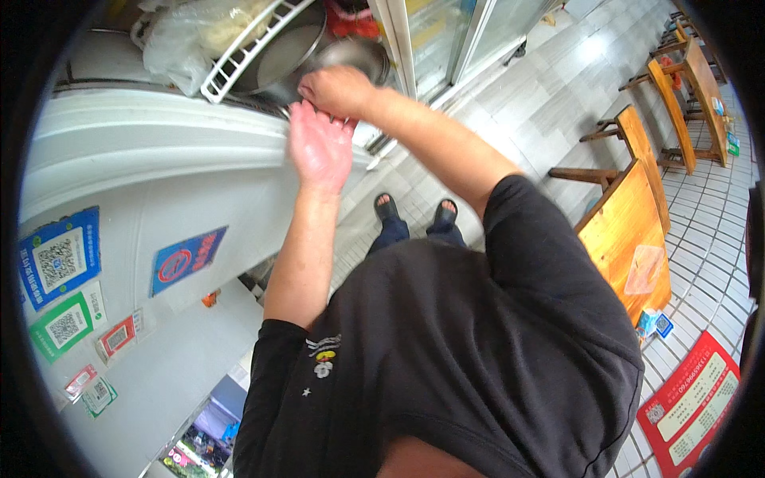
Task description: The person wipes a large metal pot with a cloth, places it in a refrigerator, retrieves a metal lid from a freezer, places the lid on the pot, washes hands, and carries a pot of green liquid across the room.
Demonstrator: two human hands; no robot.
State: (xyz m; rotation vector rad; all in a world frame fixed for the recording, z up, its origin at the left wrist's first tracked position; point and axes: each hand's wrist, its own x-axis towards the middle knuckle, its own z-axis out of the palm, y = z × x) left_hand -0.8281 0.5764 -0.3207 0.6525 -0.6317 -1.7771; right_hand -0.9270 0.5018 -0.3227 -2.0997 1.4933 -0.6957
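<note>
My left hand (323,146) is held palm up with a wet-looking, shiny palm. Over its fingertips, my right hand (337,89) is curled with its back towards me. The two hands overlap, so I cannot tell whether anything lies between them. Just beyond them is a round metal bowl (358,54), and to its left a larger metal pan (287,57). A white plastic rack edge (254,42) crosses in front of the pan. Left of that rests a clear plastic bag (191,45) with pale contents.
A white ledge (167,128) runs below the bag, above a wall panel bearing signs and printed codes (60,263). Glass sliding doors (442,48) stand beyond my right arm. Wooden tables (621,233) and benches (642,161) line the tiled wall at right, with grey flooring (526,113) between.
</note>
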